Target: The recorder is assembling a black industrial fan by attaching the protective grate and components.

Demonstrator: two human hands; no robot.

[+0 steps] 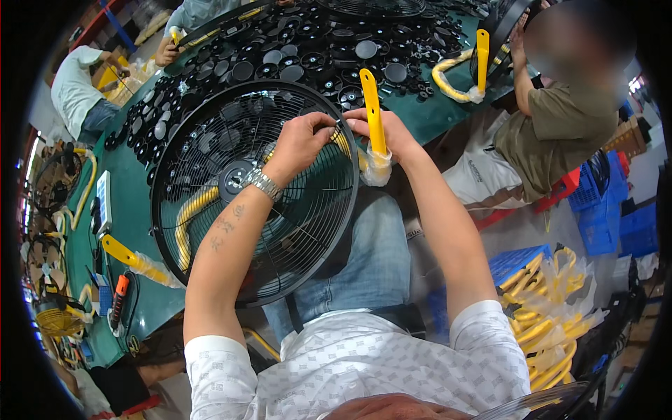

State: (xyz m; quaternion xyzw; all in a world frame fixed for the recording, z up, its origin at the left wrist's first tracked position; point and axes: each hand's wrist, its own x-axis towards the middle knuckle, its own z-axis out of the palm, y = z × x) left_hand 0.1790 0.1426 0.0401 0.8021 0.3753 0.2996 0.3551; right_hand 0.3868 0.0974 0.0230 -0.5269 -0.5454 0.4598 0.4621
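Observation:
A round black wire fan guard leans between the table edge and my lap, its round hub left of centre. Through its wires shows a bent yellow tube. My left hand reaches over the guard, thumb and fingers pinched at the upper right rim. Close beside it, my right hand has its fingertips closed at the same rim, behind an upright yellow flat bracket with holes. Clear plastic wraps that bracket's lower end. Whatever small part sits between the fingertips is too hidden to tell.
Many black round caps cover the green table. An orange-handled screwdriver and another yellow bracket lie left. A co-worker handles another guard at right; others work far left. Wrapped yellow tubes fill the lower right.

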